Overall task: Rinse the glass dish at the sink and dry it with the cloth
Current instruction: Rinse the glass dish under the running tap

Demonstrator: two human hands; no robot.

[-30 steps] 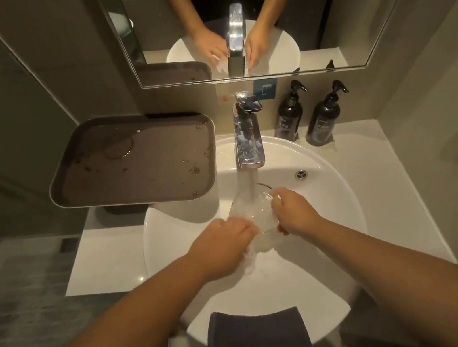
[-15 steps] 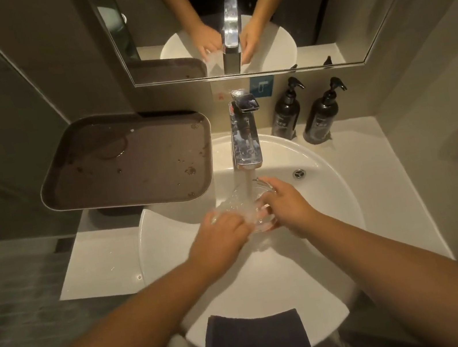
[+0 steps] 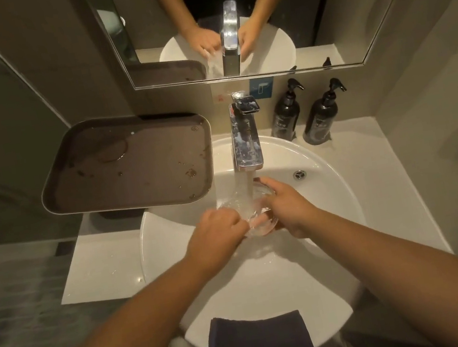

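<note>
A clear glass dish [image 3: 250, 210] is held over the white round sink [image 3: 336, 204], right under the running stream from the chrome tap [image 3: 246, 140]. My left hand [image 3: 217, 236] grips the dish's near left edge with fingers curled. My right hand [image 3: 286, 209] holds its right side, thumb over the far rim. Water runs over the glass, which blurs its outline. A dark folded cloth [image 3: 259, 342] hangs over the sink's near rim, below my forearms.
A wet brown tray [image 3: 129, 162] sits raised at the left of the tap. Two dark pump bottles [image 3: 285, 112] [image 3: 322, 113] stand at the back right on the white counter [image 3: 383, 177]. A mirror [image 3: 256, 17] hangs above. Walls close in on both sides.
Both hands have shifted the dish slightly back toward the tap, keeping it in the stream. My right hand has turned around the rim. Water keeps running.
</note>
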